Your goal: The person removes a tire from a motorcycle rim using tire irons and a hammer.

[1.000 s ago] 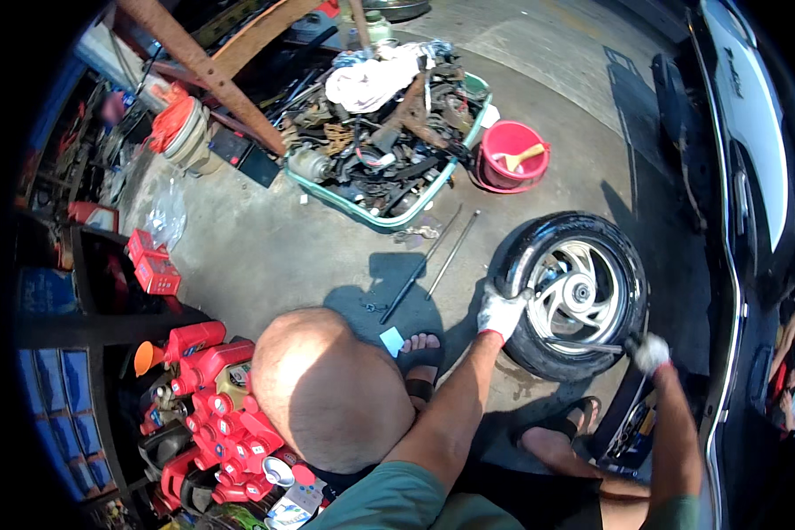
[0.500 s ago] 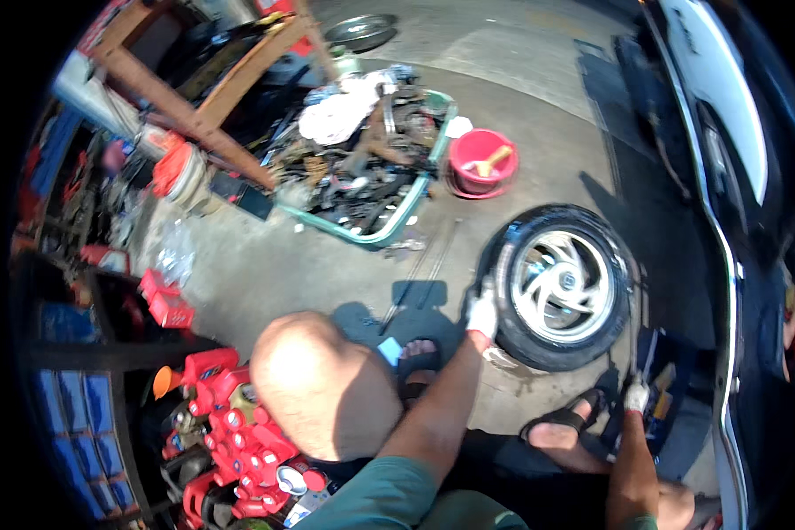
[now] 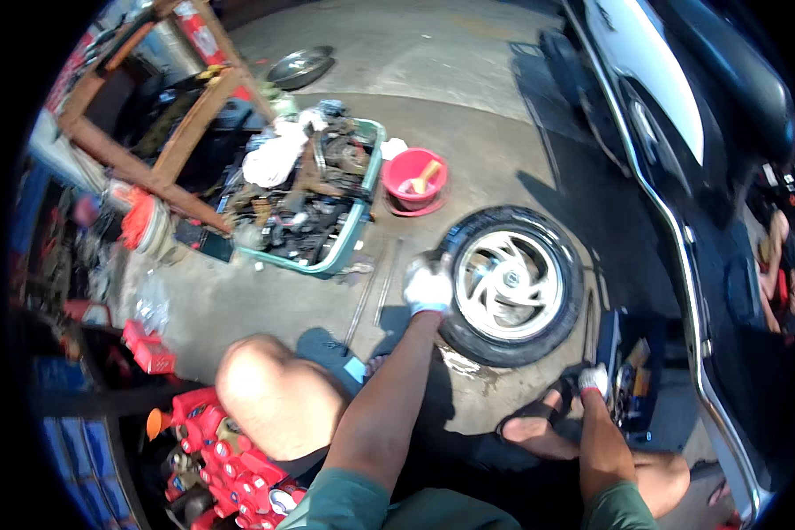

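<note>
A wheel with a black tyre and pale spoked rim lies flat on the concrete floor before me. My left hand, in a white glove, touches or nearly touches the tyre's left side; its fingers are blurred. Lower right of the wheel, my gloved right hand is closed round a long thin metal bar that reaches up alongside the tyre. Two more thin bars lie left of the wheel, beside my left knee.
Behind are a green tub of greasy parts, red bucket, wooden rack and metal pan. Red bottles crowd lower left. A glossy vehicle body borders the right, beside a dark tray of tools.
My right hand took the bar from across the rim to outside the tyre and down toward me. My left hand slid up along the tyre's left side. The whole view also shifted.
</note>
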A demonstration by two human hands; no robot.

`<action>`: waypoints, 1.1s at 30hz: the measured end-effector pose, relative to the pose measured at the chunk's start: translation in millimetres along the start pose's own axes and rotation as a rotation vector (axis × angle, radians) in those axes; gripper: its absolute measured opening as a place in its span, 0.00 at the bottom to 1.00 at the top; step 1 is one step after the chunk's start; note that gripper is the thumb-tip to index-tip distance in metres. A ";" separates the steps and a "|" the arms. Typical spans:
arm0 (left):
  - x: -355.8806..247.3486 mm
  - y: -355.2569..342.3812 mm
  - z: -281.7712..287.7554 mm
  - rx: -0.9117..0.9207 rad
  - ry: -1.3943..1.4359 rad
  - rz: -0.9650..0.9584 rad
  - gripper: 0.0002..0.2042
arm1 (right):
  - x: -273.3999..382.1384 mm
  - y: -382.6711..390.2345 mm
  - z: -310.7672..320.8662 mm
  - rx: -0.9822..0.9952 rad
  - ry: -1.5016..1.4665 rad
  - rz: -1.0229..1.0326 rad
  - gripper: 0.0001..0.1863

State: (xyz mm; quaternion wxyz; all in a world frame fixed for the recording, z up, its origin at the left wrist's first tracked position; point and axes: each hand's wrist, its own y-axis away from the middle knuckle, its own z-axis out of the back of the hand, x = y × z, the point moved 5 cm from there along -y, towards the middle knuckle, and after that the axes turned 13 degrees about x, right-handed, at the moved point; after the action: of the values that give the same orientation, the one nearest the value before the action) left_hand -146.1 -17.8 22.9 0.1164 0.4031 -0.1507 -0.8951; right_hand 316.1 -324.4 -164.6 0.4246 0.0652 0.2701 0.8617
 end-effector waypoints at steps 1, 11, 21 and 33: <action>-21.1 8.8 23.0 0.201 0.017 0.022 0.27 | 16.4 20.9 4.6 0.024 -0.009 0.009 0.16; -177.7 -22.2 182.3 0.413 -0.779 -0.590 0.17 | 61.8 11.1 76.4 -0.219 -0.404 -0.087 0.20; 129.7 -58.4 427.9 0.250 -0.827 0.120 0.21 | 267.6 131.1 203.6 -0.302 -0.463 0.578 0.28; 220.9 -192.5 583.7 -0.616 -1.000 0.181 0.28 | 332.3 169.6 182.8 -0.277 -0.329 0.811 0.22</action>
State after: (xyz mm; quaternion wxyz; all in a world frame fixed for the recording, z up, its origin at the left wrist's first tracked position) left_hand -747.7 190.6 168.8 0.2188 -0.1343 0.0457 -0.9654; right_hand 50.8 -78.3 39.4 0.0951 0.2442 0.0340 0.9644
